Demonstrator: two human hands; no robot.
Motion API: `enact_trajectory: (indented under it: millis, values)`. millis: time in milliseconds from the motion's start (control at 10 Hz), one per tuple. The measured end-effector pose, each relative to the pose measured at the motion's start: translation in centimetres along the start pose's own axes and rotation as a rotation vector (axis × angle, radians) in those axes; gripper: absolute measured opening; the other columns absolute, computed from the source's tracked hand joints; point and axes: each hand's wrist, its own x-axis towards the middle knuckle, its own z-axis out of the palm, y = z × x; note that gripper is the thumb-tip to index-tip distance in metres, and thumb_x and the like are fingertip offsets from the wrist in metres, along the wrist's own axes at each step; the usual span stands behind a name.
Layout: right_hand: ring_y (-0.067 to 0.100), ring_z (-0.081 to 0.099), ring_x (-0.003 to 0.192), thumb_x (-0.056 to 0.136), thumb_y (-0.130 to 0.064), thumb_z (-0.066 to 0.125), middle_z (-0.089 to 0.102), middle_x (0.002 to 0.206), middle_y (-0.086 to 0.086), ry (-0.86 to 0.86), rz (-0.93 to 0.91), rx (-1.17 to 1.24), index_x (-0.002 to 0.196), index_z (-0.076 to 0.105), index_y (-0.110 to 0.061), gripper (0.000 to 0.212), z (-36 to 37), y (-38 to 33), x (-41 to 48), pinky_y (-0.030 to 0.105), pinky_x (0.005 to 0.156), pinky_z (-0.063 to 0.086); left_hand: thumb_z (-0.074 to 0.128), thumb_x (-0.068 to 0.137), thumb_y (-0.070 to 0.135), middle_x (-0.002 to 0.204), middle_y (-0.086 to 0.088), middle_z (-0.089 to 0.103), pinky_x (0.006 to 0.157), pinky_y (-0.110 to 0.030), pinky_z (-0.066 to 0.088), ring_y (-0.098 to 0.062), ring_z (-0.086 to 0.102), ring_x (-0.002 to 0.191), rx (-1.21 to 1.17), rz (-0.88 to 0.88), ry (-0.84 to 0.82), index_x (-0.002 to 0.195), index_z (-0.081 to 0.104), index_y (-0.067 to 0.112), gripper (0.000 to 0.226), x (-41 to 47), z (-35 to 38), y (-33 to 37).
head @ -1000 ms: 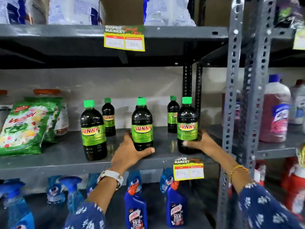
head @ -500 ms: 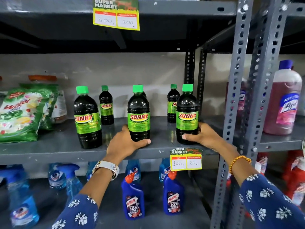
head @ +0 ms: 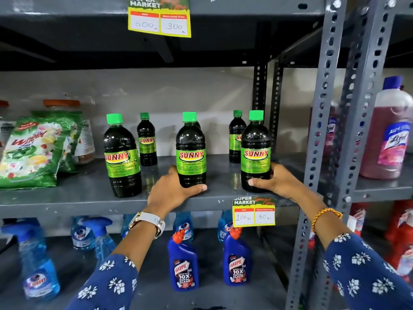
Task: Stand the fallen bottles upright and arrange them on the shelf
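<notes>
Several dark Sunny bottles with green caps stand upright on the grey middle shelf [head: 73, 198]. Three stand in a front row: the left bottle [head: 121, 155], the middle bottle [head: 190, 151] and the right bottle [head: 256, 151]. Two smaller-looking bottles stand behind, one at back left [head: 146, 139] and one at back right [head: 235, 135]. My left hand [head: 172, 189] wraps the base of the middle bottle. My right hand [head: 279, 181] wraps the base of the right bottle. Both held bottles rest on the shelf.
Green detergent bags [head: 33, 151] lean at the shelf's left. A grey perforated upright [head: 317, 130] stands right of my right hand, with a pink Lizol bottle [head: 388, 130] beyond. Below stand blue Harpic bottles [head: 183, 262] and spray bottles [head: 35, 260]. A price tag [head: 253, 211] hangs on the shelf's edge.
The view has tilted down and moved closer. Both hands keep their grip on the same two bottles, which have hardly shifted on the shelf.
</notes>
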Motion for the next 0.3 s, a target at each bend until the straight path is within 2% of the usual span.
enact_trajectory:
  millis: [200,300]
  values:
    - [0.003,0.06,0.09,0.074,-0.011,0.075,0.064,0.104,-0.003,-0.035,0.045,0.021,0.106,0.053,-0.026,0.042,-0.3,-0.5,-0.2,0.013,0.073,0.045,0.06,0.061,0.079,0.12,-0.004,0.059,0.082,-0.036,0.046,-0.028,0.059,0.106,-0.004,-0.019,-0.04,0.126,0.042,0.016,0.092,-0.3,-0.6,0.5]
    - [0.014,0.058,0.108,0.074,-0.034,0.073,0.062,0.111,-0.008,0.221,0.018,0.084,0.118,0.049,-0.018,0.052,0.5,0.1,-0.9,0.018,0.083,0.05,0.062,0.06,0.077,0.125,-0.003,0.058,0.087,-0.038,0.047,-0.027,0.058,0.11,-0.102,0.02,0.003,0.134,0.032,0.018,0.1,-1.3,-0.5,0.3]
